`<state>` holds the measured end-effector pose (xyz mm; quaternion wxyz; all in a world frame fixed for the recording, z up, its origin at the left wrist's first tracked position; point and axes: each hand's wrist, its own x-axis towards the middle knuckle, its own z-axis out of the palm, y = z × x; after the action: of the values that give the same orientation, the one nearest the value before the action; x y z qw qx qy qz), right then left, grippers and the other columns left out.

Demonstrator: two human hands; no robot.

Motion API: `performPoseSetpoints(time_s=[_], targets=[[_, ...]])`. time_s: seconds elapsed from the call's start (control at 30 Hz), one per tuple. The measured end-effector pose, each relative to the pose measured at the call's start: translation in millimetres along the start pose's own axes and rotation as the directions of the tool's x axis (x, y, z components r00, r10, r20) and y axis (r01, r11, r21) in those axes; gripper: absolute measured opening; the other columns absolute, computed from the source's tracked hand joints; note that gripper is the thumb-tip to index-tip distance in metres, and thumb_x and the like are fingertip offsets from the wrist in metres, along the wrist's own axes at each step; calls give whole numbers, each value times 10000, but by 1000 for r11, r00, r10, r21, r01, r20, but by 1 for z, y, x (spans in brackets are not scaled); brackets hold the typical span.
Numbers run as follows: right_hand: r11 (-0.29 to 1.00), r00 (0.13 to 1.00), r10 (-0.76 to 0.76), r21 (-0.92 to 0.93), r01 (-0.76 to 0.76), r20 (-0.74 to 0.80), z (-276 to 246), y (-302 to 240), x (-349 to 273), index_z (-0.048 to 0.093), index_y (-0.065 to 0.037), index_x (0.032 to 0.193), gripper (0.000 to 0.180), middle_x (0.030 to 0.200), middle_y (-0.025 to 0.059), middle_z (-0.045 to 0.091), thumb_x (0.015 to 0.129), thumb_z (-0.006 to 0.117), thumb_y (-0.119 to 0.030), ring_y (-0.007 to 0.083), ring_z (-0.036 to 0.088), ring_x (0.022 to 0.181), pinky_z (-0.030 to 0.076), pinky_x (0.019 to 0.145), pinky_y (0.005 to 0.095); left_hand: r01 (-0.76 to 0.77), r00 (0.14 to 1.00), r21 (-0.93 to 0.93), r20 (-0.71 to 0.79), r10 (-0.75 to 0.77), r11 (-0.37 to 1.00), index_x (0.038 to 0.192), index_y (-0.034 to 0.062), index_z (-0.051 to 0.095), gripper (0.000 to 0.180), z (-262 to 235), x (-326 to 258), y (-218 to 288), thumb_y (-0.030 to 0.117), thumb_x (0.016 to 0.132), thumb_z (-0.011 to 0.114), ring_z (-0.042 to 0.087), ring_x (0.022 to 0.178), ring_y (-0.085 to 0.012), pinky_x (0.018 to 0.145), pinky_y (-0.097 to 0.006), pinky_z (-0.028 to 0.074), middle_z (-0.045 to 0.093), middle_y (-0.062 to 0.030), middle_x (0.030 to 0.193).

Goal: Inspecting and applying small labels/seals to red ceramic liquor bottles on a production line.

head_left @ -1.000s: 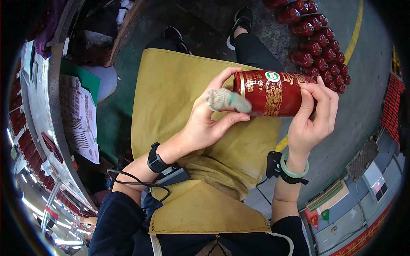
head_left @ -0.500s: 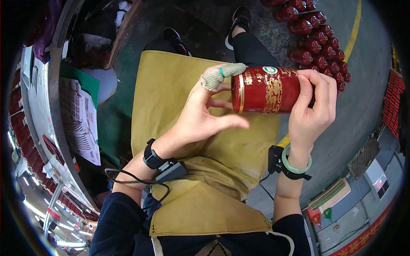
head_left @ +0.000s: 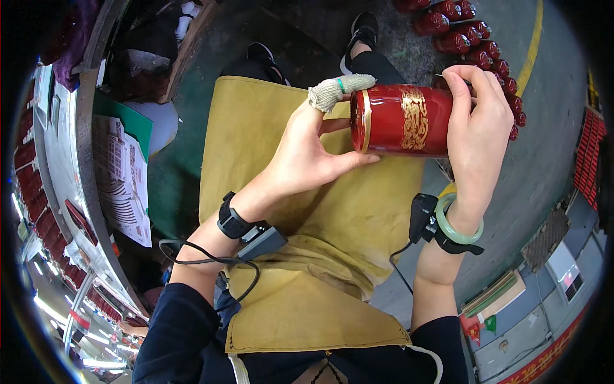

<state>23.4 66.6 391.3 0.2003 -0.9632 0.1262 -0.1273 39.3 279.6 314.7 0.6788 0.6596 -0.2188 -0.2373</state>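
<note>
A glossy red bottle (head_left: 387, 121) with a gold ornamental pattern and a gold band lies sideways above my lap. My left hand (head_left: 307, 147) holds its banded end, the thumb along the near side and the fingers behind. A knitted cloth finger cover (head_left: 329, 91), tied with a green band, sits on the left index finger, which rests along the bottle's far edge. My right hand (head_left: 480, 121) wraps the other end, hiding it. The right thumb and index finger are pinched together above the bottle; a thin sliver shows at their tips, too small to name.
A yellow-brown apron (head_left: 256, 128) covers my lap. Several similar red bottles (head_left: 451, 43) stand on the floor at the far right. On the left, a metal-edged workbench (head_left: 70, 166) runs beside me, with printed sheets (head_left: 121, 179) hanging near it. A cable (head_left: 211, 260) loops from my left wrist device.
The bottle has turned about its length: the round green-white emblem has gone out of sight. It has also shifted slightly away from me. My left thumb has closed onto it, and my right hand has moved up.
</note>
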Motion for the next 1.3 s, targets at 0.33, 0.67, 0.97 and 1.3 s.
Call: performPoseSetpoints(time_s=[0.33,0.67,0.97,1.3], targets=[[979,985,155,119,-163,77,-6,-7,-9,666,22,939,89,844,150,658,941,636,-62,274,663,737,512,671,373,302,951,-308,158,-265,902,1491,24,358,872,4,-13,8,8,774,855,459,1379,-260,974,-383,595,394,-123,1509],[988,992,-108,101,114,-69,1,-5,-31,647,0,920,17,827,117,652,915,663,4,277,662,733,521,667,345,374,927,-338,167,-336,863,1492,30,384,899,-1,-7,6,51,749,889,494,1353,-240,977,-382,584,430,-116,1513],[996,1000,-10,92,11,-12,-1,0,-23,659,-12,925,28,840,128,683,934,643,-33,294,688,753,533,680,367,86,995,-91,57,-81,992,1442,77,476,923,0,-4,-5,56,647,943,467,1365,-233,1095,-439,489,444,-84,1456],[997,989,70,17,-73,132,0,-1,4,675,-13,904,103,777,167,690,944,617,-88,354,683,730,526,675,438,89,996,-171,9,-89,981,1388,65,522,822,1,3,-4,53,671,925,513,1316,-223,1060,-422,539,496,-79,1408]])
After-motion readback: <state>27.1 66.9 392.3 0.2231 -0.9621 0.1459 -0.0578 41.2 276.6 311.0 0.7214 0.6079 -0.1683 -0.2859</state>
